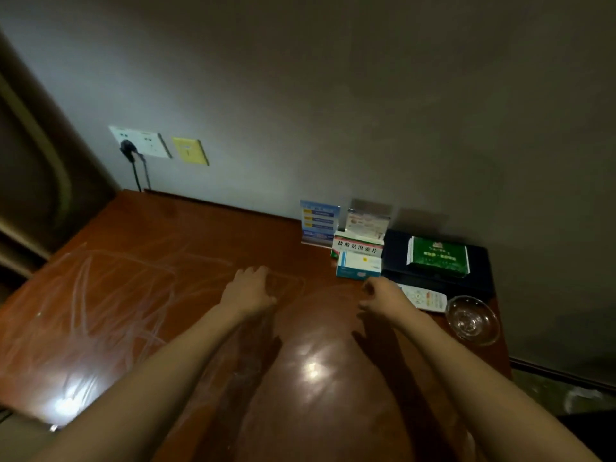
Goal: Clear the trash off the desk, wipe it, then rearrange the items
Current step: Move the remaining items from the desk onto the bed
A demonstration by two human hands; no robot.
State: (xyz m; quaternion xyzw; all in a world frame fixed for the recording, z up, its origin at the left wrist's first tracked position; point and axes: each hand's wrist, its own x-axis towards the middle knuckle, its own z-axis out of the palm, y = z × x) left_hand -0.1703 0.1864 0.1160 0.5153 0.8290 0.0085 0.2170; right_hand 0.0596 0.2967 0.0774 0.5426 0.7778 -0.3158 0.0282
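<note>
My left hand hovers low over the middle of the reddish wooden desk, palm down with relaxed fingers. My right hand is beside it, fingers loosely curled, with nothing visible in it; it sits at the left end of a white remote control. Pale wipe streaks cover the desk's left half. At the back right stand two medicine boxes, a white one with red and green and a blue-and-white one. Beside them is a dark flat box with a green packet on top.
A blue sign stand and a clear card holder stand against the wall. A glass ashtray sits near the desk's right edge. A wall socket with a black plug and cable hangs above the back left corner.
</note>
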